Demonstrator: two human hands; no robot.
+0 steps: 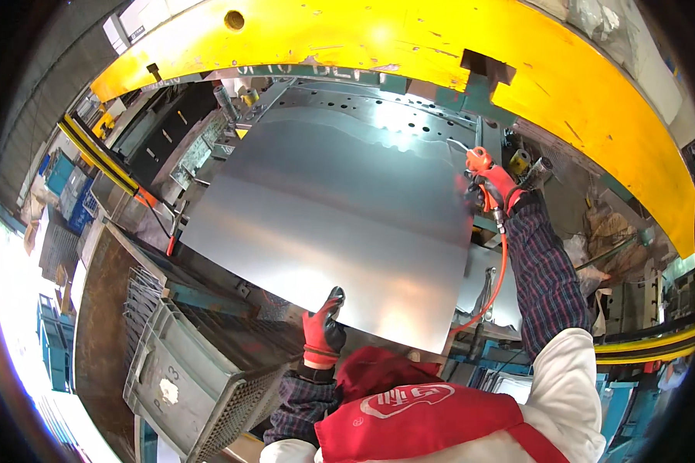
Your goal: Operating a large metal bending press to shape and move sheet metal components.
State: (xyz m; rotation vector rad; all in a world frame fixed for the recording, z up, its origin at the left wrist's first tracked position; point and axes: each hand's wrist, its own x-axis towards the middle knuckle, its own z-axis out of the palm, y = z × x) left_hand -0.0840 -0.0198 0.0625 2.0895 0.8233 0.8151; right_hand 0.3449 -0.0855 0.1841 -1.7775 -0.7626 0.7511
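A large, shiny sheet of metal [324,208] lies flat in front of me, wide and slightly reflective. My left hand [324,332], in a red and black work glove, grips its near edge. My right hand [496,189], gloved the same way, is at the sheet's far right side, wrapped round an orange air blow gun [479,160]. The gun's thin bent nozzle points left over the sheet's right edge. From the gun's handle an orange hose [503,270] runs down and curls under the sheet's near right corner.
A yellow machine beam [324,42] arches across the far side, above a metal bed with round holes [378,104]. A grey plastic crate [177,378] stands near left, beside a brown panel [104,332]. A yellow and black post [104,158] rises at the left.
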